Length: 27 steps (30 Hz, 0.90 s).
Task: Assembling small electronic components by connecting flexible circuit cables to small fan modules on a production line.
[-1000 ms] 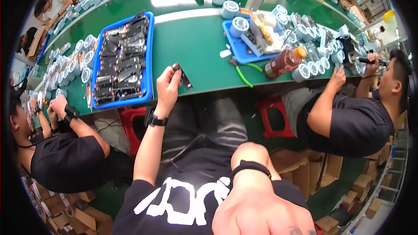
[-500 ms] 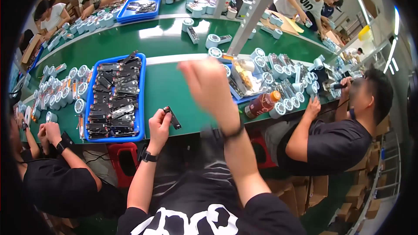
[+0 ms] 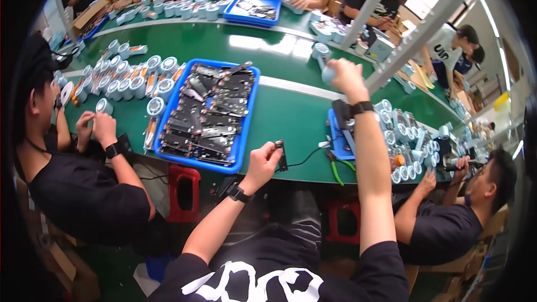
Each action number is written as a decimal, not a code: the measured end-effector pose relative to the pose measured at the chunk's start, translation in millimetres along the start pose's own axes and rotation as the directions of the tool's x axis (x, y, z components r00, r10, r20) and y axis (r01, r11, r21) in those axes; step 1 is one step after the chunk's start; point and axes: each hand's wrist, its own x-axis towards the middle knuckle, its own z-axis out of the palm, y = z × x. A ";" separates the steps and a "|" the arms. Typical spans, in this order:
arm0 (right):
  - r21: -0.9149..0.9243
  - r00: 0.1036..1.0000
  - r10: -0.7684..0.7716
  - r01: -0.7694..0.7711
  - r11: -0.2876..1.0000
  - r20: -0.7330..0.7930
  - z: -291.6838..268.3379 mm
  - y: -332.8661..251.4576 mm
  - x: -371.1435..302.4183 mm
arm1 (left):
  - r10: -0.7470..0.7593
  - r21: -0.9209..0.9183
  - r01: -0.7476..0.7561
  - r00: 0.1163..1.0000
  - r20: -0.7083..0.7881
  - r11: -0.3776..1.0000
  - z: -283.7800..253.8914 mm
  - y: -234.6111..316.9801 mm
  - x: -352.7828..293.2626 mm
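Note:
Near the table's front edge, my left hand [image 3: 262, 165] pinches a narrow black circuit-board strip [image 3: 281, 155], held upright. My right hand [image 3: 349, 81] is stretched out to the far side, its fingers closed at a light-blue round-headed housing [image 3: 329, 75]; much of that piece is hidden or blurred. Just beyond it stands another light-blue housing [image 3: 321, 51]. To the left of my left hand lies a blue tray [image 3: 240, 148] heaped with several similar black strips [image 3: 217, 132].
Green-handled pliers [image 3: 336, 169] and a black cable with a white plug [image 3: 324, 145] lie below my right forearm. A smaller blue tray [image 3: 339, 144] sits beside it. Housings crowd both sides. A metal post [image 3: 411, 33] rises at right. Co-workers sit left, right and opposite.
My right hand has gone from a blurred raised position to the light-blue housing and closed on it. The left hand still holds the strip. The whole view has shifted, bringing the pliers into sight.

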 end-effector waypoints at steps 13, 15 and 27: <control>0.318 0.888 -0.046 -0.115 0.941 0.457 13.0 -119.1 -49.9 | -0.074 -0.333 0.105 0.992 0.107 0.937 -0.9 -22.6 -7.1; 0.249 0.905 0.055 -0.174 0.953 0.422 23.1 -116.3 -61.1 | -0.086 -0.336 0.117 0.991 0.106 0.935 -1.4 -21.1 -4.8; 0.872 0.895 0.420 -0.319 0.372 0.148 61.6 -97.8 -204.5 | -0.200 -0.372 0.206 0.978 0.057 0.905 -1.9 -13.4 -3.8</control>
